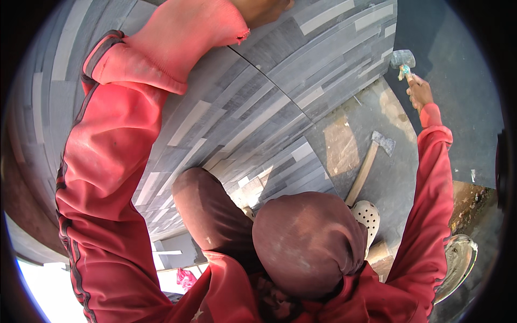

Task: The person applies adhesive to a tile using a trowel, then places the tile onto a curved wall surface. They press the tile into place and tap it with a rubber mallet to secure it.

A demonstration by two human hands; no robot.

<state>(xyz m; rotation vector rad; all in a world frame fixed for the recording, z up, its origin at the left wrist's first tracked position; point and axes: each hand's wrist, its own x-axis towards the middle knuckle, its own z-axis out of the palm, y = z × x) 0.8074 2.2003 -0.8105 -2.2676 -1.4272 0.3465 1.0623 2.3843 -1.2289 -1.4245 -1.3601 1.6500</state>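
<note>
My right hand (pixel 419 93) is closed around the handle of a mallet (pixel 403 58). The mallet has a grey head and some teal and whitish material just below it. Its head is beside the right edge of the grey tiles (pixel 318 70), which carry a pattern of light and dark strips; whether it touches them I cannot tell. At the top of the view my left hand (pixel 264 9) is over the tiled surface, partly cut off by the picture's edge. Its fingers are mostly out of sight, so its grip cannot be made out.
A wooden-handled tool with a broad metal head (pixel 383 142) lies on the grey floor (pixel 396 167), near a light perforated clog (pixel 367 218) on my foot. A bucket or basin with a greyish, caked inside (pixel 458 261) is at lower right. My bent knees (pixel 307 242) occupy the lower middle.
</note>
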